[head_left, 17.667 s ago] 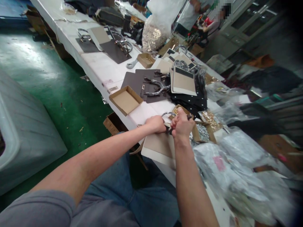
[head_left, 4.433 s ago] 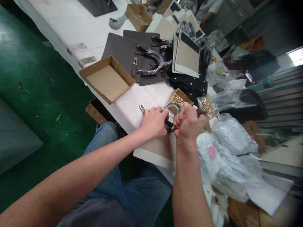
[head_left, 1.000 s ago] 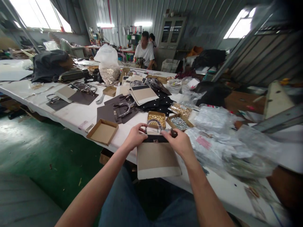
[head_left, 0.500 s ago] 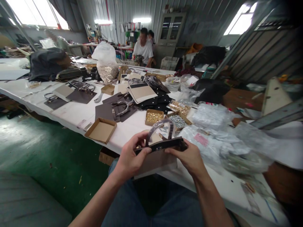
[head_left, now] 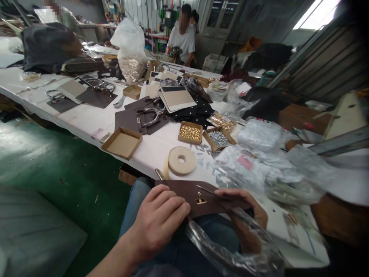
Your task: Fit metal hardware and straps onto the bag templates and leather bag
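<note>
- Lowered since half a second ago, the brown panel [head_left: 207, 198] now lies over the lap, at the tabletop [head_left: 150, 151] edge.
- On its left part, the left hand [head_left: 157, 221] keeps a closed grip, fingers on top.
- At its right end, the right hand [head_left: 245, 209] grip clasps it (partly behind the plastic-wrapped handle [head_left: 225, 254]).
- Just beyond lies a tape roll [head_left: 182, 160].

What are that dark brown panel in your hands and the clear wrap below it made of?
The dark brown flat panel looks like matte leather or imitation leather, stiff with clean-cut edges; which, I cannot tell. Its small gold clasp glints like polished metal. The clear wrap seems thin plastic film: see-through and crinkled.
</note>
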Demonstrator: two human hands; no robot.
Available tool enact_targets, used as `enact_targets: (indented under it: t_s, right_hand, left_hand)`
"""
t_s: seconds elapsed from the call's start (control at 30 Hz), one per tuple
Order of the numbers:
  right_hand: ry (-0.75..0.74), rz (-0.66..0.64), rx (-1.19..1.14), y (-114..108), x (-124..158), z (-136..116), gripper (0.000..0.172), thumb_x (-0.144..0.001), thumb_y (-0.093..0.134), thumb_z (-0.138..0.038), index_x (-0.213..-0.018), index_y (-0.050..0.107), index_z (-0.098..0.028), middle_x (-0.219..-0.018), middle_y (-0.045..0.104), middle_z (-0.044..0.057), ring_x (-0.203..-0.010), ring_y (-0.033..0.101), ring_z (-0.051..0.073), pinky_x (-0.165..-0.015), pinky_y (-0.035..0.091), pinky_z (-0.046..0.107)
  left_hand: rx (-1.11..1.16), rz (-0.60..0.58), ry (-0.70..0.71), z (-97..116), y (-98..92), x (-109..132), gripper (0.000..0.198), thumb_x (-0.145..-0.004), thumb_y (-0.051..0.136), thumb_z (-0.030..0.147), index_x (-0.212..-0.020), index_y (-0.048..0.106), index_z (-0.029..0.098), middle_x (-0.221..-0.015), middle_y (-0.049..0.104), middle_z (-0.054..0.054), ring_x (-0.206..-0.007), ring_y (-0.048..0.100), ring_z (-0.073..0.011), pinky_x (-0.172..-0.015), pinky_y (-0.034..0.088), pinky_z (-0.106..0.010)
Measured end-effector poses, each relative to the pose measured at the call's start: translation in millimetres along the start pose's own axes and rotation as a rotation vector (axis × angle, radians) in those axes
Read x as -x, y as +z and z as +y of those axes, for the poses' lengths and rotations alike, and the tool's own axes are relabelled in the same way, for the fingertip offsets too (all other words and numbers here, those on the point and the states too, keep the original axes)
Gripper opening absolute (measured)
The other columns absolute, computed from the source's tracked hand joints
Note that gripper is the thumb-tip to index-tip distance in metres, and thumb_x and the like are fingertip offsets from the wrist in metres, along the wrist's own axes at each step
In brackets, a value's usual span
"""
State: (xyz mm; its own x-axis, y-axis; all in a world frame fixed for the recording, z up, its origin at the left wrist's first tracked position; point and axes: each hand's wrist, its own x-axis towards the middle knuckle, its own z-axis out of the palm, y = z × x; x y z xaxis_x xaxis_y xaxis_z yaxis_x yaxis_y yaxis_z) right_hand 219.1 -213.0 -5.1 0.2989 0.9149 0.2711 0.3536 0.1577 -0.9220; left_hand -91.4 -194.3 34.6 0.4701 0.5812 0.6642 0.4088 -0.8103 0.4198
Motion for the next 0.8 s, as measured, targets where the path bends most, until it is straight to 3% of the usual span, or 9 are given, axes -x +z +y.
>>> enact_targets:
  t_s: [0.1,0.17,0.33,0.57,0.67,0.8]
  right_hand:
    - [-0.058,0.013,0.022,-7,5,-2,0.035,-0.086,0.098,-0.045,-0.115,0.089,-0.029,-0.107,0.089,0.009,-0.097,0.085,0.037,-0.091,0.071,0.050]
    - [-0.106,-0.024,0.014,-12,3,-7,0.030,-0.088,0.096,-0.045,-0.114,0.091,-0.030,-0.109,0.090,0.010,-0.099,0.085,0.037,-0.090,0.071,0.050]
    - [-0.187,-0.083,-0.017,-11,0,-22,0.014,-0.095,0.091,-0.031,-0.109,0.092,-0.033,-0.106,0.089,0.009,-0.097,0.086,0.033,-0.086,0.071,0.046]
    - [-0.216,-0.239,-0.068,-7,3,-21,0.028,-0.095,0.090,-0.023,-0.118,0.092,-0.038,-0.118,0.089,0.009,-0.105,0.087,0.034,-0.089,0.073,0.046]
    - [-0.203,-0.366,-0.010,-12,-4,-23,0.036,-0.094,0.092,-0.026,-0.128,0.091,-0.037,-0.118,0.090,0.009,-0.107,0.088,0.034,-0.093,0.074,0.044]
    - [-0.200,-0.439,-0.096,-10,-9,-36,0.024,-0.096,0.091,-0.026,-0.117,0.094,-0.037,-0.119,0.089,0.009,-0.103,0.088,0.032,-0.085,0.073,0.039]
  left_hand:
    - [-0.059,-0.019,0.071,-1,2.4,5,0.029,-0.116,0.054,0.014,-0.137,0.073,0.017,-0.119,0.088,-0.013,-0.099,0.078,-0.0234,-0.098,0.057,-0.045]
    - [-0.034,-0.014,0.068,-3,7.2,7,0.027,-0.115,0.055,0.014,-0.134,0.073,0.017,-0.118,0.087,-0.013,-0.098,0.077,-0.0236,-0.094,0.055,-0.045]
    - [0.173,-0.012,-0.108,-9,12.7,5,0.022,-0.109,0.062,0.010,-0.124,0.073,0.022,-0.119,0.085,-0.012,-0.099,0.079,-0.0225,-0.086,0.052,-0.041]
    - [0.246,-0.221,-0.085,-12,-3.4,-6,0.037,-0.117,0.056,0.020,-0.151,0.070,0.022,-0.132,0.086,-0.017,-0.114,0.083,-0.0281,-0.091,0.059,-0.042]
    - [0.258,-0.238,-0.052,-14,-5.3,-2,0.042,-0.119,0.054,0.021,-0.158,0.067,0.021,-0.137,0.085,-0.018,-0.122,0.084,-0.0296,-0.095,0.061,-0.043]
    - [0.359,-0.188,-0.135,-11,-5.0,4,0.046,-0.114,0.061,0.019,-0.159,0.070,0.024,-0.134,0.087,-0.018,-0.123,0.085,-0.0307,-0.100,0.066,-0.044]
